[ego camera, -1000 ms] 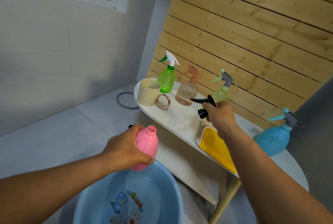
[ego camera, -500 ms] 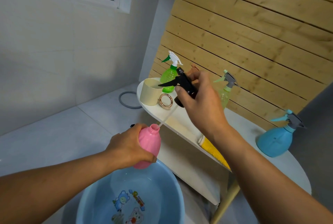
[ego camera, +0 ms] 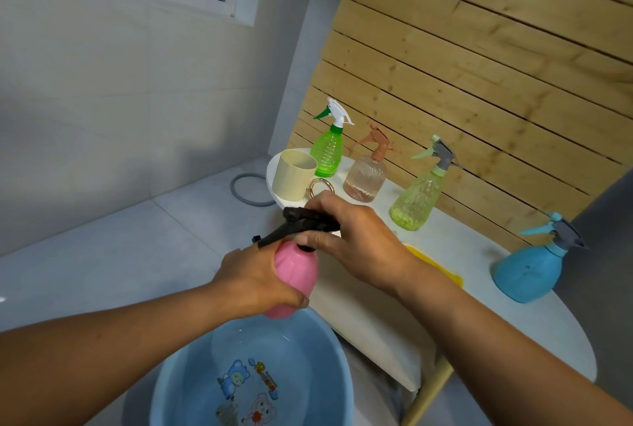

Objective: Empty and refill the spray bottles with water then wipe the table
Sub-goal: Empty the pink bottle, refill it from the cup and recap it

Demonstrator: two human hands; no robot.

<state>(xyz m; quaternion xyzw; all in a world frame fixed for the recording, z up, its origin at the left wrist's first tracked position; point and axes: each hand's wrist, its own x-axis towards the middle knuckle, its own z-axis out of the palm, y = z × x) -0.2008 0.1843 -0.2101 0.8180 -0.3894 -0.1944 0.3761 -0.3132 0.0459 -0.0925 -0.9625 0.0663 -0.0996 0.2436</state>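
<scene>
Holding the pink plastic spray bottle (ego camera: 295, 276) upright over the round light-blue plastic basin (ego camera: 191, 371), so any drips likely land there, not on the floor; left hand (ego camera: 255, 283) wraps the bottle body, fingers curled round it, acting as the clamp; right hand (ego camera: 354, 237) grips the black trigger spray head (ego camera: 301, 225) seated on the bottle neck, fingers curled over the top and thumb at the collar; looks like the cap is being screwed on, can't tell how far the thread is engaged; nozzle points left, away from the body. Four more bottles stand on the white oval table (ego camera: 479, 302): green ribbed one (ego camera: 329, 150), clear pinkish one (ego camera: 364, 177), yellow-green one (ego camera: 416, 201), blue squat one (ego camera: 527, 271); all capped, probably queued for the same cycle. Yellow cloth (ego camera: 435, 263) lies on the table near the front edge, partly hidden by the right wrist; likely staged for the wipe. Cream plastic cup (ego camera: 295, 174) sits at the table's left end.
</scene>
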